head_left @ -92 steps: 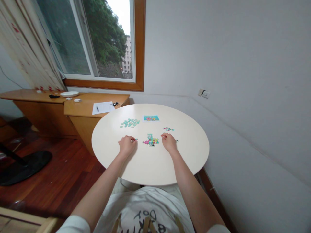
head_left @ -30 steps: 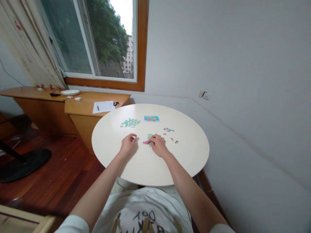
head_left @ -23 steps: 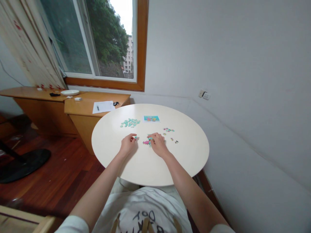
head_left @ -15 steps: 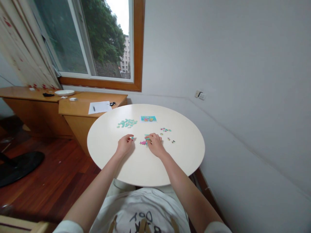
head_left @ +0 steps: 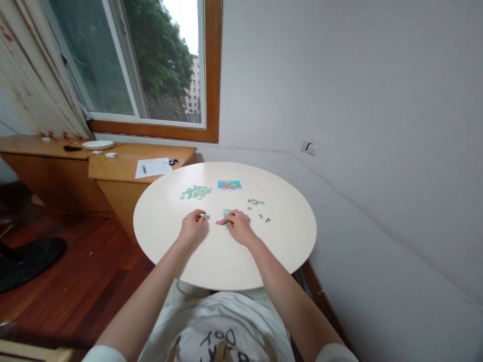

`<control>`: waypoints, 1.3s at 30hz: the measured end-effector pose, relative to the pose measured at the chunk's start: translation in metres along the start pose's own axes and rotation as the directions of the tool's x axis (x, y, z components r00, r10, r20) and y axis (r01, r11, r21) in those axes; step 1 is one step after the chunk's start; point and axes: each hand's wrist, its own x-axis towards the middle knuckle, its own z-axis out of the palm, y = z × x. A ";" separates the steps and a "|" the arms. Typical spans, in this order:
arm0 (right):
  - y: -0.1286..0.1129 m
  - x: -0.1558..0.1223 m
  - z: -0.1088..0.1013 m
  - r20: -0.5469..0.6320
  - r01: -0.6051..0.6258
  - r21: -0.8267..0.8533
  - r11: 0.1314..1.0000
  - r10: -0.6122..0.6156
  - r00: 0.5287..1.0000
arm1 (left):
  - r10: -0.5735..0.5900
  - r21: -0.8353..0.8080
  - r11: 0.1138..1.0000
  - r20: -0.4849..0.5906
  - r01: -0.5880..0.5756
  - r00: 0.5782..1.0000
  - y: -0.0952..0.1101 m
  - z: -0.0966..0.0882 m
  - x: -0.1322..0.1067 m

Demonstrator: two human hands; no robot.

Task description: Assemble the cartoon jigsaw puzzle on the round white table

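My left hand (head_left: 193, 225) rests on its side on the table, thumb and forefinger closed on a small teal jigsaw piece (head_left: 206, 216). Just right of it lies a small cluster of joined jigsaw pieces (head_left: 226, 212), teal at the top with a pink part (head_left: 220, 222) at its left. My right hand (head_left: 239, 226) lies over this cluster's right side with fingers curled and fingertips gripping it; part of the cluster is hidden beneath. A picture card (head_left: 229, 185) with a teal background and cartoon figures lies beyond both hands.
A heap of teal jigsaw pieces (head_left: 195, 192) lies at the left of the round white table (head_left: 226, 261). More loose pieces (head_left: 255, 201) are scattered at the right. Wooden cabinets (head_left: 124, 173) with a paper sheet (head_left: 152, 167) stand behind at left; a wall (head_left: 362, 176) bounds the right.
My right hand's fingertips have shifted slightly on the cluster, exposing more of its teal top. My left hand still pinches its piece in nearly the same spot. The view has shifted slightly.
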 end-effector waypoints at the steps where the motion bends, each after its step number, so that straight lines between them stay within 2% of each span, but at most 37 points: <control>1: 0.000 0.000 0.000 -0.008 0.004 0.001 1.000 -0.004 1.000 | -0.002 0.003 1.000 -0.001 0.002 1.000 0.001 0.000 0.000; 4: 0.001 0.000 0.000 -0.056 -0.008 -0.004 1.000 0.008 0.998 | -0.013 0.014 1.000 -0.002 0.013 1.000 0.004 -0.001 -0.001; 9: 0.001 0.000 -0.001 0.014 -0.007 -0.024 1.000 0.007 1.000 | -0.016 0.023 1.000 0.000 0.016 1.000 0.007 -0.004 -0.002; 12: 0.000 0.000 -0.003 -0.013 -0.034 -0.003 0.999 0.034 0.999 | -0.015 0.021 1.000 -0.003 0.015 1.000 0.007 -0.003 -0.002; 22: 0.007 0.003 -0.011 -0.081 -0.260 0.036 0.965 0.262 0.962 | -0.022 0.006 1.000 -0.008 0.022 1.000 0.006 -0.004 -0.003; 31: 0.015 0.004 -0.011 -0.132 -0.295 0.021 0.955 0.295 0.946 | -0.022 0.023 0.999 0.002 0.022 1.000 0.007 -0.003 -0.004; 39: 0.021 0.005 -0.013 -0.132 -0.316 -0.015 0.948 0.312 0.941 | -0.021 0.020 1.000 0.006 0.021 1.000 0.004 -0.001 -0.002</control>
